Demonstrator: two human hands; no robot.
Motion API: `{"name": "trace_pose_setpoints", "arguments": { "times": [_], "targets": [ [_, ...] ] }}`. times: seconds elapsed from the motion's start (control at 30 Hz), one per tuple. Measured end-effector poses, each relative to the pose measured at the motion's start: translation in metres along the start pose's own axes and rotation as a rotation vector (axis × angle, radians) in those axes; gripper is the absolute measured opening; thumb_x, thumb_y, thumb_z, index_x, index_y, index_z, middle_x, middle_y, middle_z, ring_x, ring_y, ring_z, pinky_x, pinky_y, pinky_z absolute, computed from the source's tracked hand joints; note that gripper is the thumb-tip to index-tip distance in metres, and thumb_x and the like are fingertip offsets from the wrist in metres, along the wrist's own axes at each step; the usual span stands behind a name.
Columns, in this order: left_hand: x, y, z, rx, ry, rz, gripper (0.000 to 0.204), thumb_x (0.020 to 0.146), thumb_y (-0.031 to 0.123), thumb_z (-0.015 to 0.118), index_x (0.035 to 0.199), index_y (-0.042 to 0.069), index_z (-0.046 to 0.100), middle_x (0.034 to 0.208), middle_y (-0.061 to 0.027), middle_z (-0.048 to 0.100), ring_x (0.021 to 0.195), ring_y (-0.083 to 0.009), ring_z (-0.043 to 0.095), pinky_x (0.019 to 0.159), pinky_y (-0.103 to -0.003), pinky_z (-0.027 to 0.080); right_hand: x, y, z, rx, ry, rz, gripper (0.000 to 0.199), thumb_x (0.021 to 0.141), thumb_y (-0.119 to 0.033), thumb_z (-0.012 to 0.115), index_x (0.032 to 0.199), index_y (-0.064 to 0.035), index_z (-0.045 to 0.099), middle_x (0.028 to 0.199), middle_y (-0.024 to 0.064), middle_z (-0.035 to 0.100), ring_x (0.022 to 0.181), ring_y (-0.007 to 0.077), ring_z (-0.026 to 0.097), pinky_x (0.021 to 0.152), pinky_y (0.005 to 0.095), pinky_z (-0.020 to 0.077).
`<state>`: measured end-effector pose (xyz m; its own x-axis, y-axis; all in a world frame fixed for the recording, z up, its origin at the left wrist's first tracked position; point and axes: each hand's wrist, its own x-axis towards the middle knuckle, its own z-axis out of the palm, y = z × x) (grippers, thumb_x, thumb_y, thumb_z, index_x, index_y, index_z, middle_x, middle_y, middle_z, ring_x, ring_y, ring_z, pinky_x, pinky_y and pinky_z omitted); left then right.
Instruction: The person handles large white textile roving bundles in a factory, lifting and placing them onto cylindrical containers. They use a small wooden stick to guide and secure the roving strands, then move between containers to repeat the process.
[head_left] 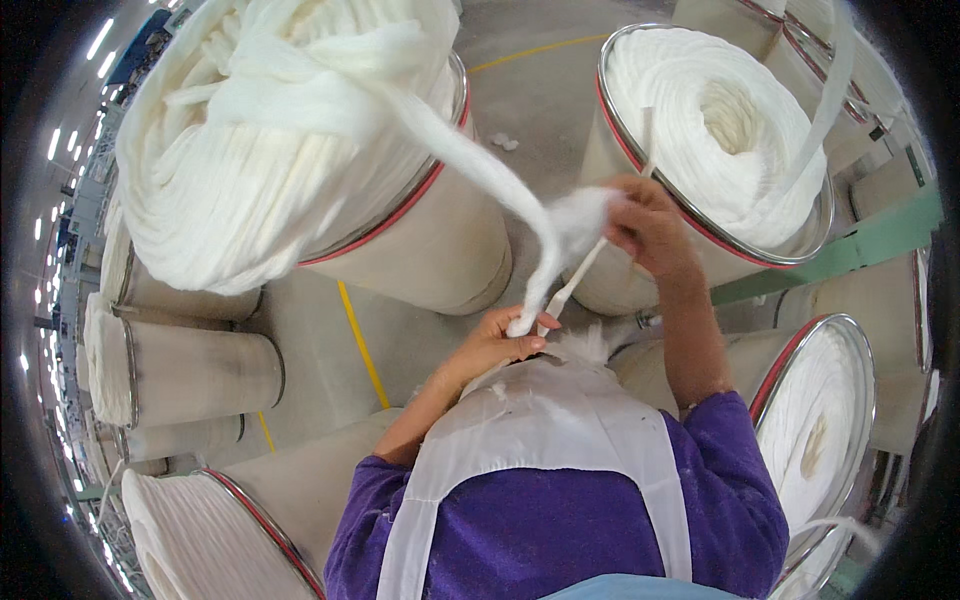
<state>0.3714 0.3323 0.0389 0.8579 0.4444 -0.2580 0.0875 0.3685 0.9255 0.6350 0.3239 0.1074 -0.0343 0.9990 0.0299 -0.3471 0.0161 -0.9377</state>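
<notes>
Close against the apron, the left hand [497,345] pinched the lower end of a thick white sliver [480,165]. The strand ran up and leftward into the heaped can [420,230]. Farther out, the right hand [645,225] closed on a fluffy tuft [580,215] joining a thinner strand [575,282].

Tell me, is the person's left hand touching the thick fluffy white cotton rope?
Touching. The head view shows the left hand pinching the end of the thick fluffy white cotton rope between its fingers, with no gap showing.
</notes>
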Motion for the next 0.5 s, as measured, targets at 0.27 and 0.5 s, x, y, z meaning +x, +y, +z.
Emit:
{"name": "trace_pose_setpoints", "arguments": {
  "times": [0.27,0.5],
  "targets": [
    [0.022,-0.006,-0.027,0.151,0.245,0.282,0.088,0.076,0.029,0.077,0.144,0.002,0.029,0.148,-0.0147,0.033,0.139,-0.0250,0.027,0.114,-0.038,0.019,-0.042,0.007,-0.044,0.234,0.066,-0.122,0.016,0.091,-0.019,0.062,0.098,-0.0043,0.060,0.067,0.0012,0.058,0.048,0.0042,0.049,0.039,0.0179,0.0344],
    [0.056,0.025,-0.033,-0.093,0.296,0.458,0.093,0.075,0.036,0.077,0.144,-0.002,0.027,0.149,-0.0172,0.029,0.141,-0.0265,0.022,0.115,-0.039,0.016,-0.058,0.039,-0.034,0.147,0.261,0.112,0.012,0.090,-0.020,0.065,0.088,-0.0083,0.062,0.067,-0.0010,0.058,0.051,0.0029,0.047,0.042,0.0175,0.0325]
  ]
}}
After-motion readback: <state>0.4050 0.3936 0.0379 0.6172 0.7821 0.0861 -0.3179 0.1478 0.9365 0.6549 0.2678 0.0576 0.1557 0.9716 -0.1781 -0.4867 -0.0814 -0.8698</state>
